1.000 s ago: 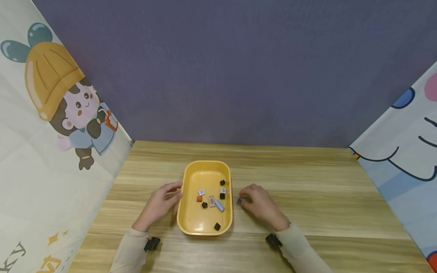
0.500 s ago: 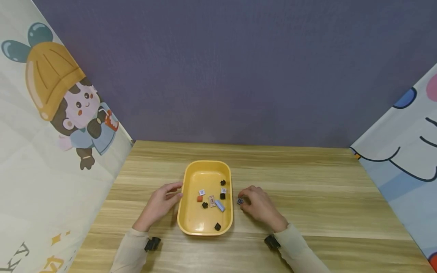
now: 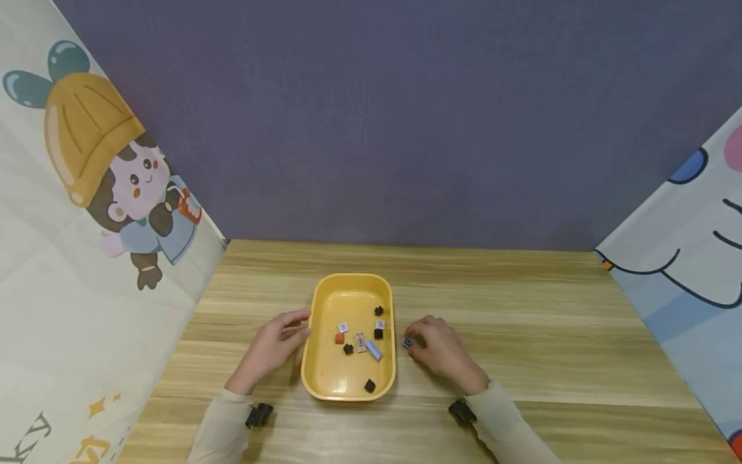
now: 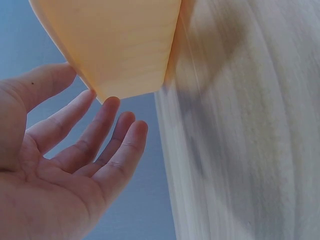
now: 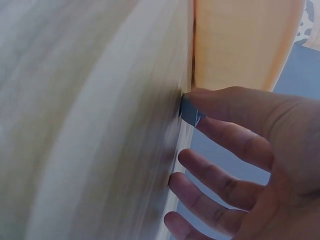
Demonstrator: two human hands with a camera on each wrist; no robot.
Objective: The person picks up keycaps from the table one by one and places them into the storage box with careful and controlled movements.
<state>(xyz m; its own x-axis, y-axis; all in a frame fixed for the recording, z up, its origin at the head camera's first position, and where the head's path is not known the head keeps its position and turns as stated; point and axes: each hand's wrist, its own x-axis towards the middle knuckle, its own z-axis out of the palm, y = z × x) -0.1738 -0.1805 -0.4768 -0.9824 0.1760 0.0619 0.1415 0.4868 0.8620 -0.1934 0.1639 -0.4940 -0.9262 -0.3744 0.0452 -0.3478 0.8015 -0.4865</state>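
Note:
A yellow tray (image 3: pixel 310 380) stands on the table with small blocks and tiles in it. My left hand (image 3: pixel 272 346) is at its left side. In the left wrist view the fingertips (image 4: pixel 89 95) meet the tray's edge, fingers loosely spread. Right of the tray, my right hand (image 3: pixel 443 351) pinches a small dark blue-grey block (image 3: pixel 408 343) between thumb and index finger. The right wrist view shows that block (image 5: pixel 189 111) at the table surface, with the other fingers spread behind it. A patterned face of the block points up in the head view.
The tray holds several black blocks (image 3: pixel 370 386), an orange-red block (image 3: pixel 339 338), two white printed tiles (image 3: pixel 343 327), a printed pinkish tile (image 3: pixel 361 342) and a light blue bar (image 3: pixel 373 350). A dark wall (image 3: pixel 406 129) rises behind the wooden table (image 3: pixel 522 309).
Almost nothing differs. The right hand has shifted very slightly, still pinching the block at the same spot. The left hand stays at the tray's edge.

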